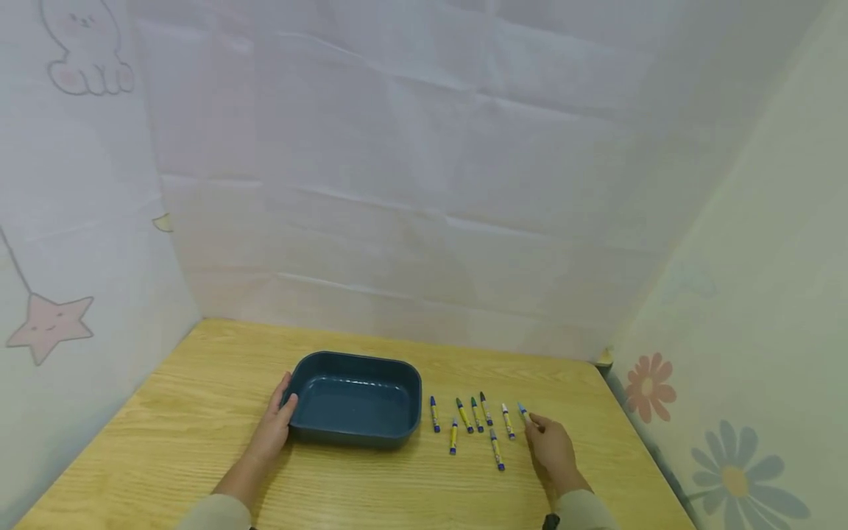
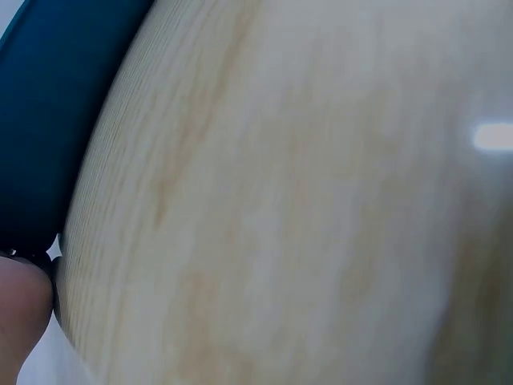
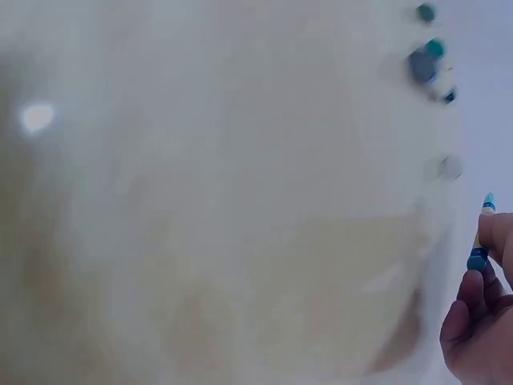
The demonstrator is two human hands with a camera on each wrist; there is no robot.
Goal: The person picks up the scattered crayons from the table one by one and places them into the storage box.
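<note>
Head view: left hand (image 1: 273, 429) resting with relaxed fingers against the near-left wall of the dark teal rectangular plastic tray (image 1: 355, 398), apparently steadying it on the pale wooden table (image 1: 165, 442). Right hand (image 1: 551, 446) pinching the rightmost blue-and-yellow crayon (image 1: 523, 413) in a loose row of eight.

Left wrist view: blurred; only tray edge and a fingertip.

Right wrist view: hazy; fingers (image 3: 495, 233) clasping the crayon, others mere specks.

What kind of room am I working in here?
Probably a child's play or craft corner: a small wooden table boxed in by sheets printed with a star and flowers, with crayons beside a blue tray.
</note>
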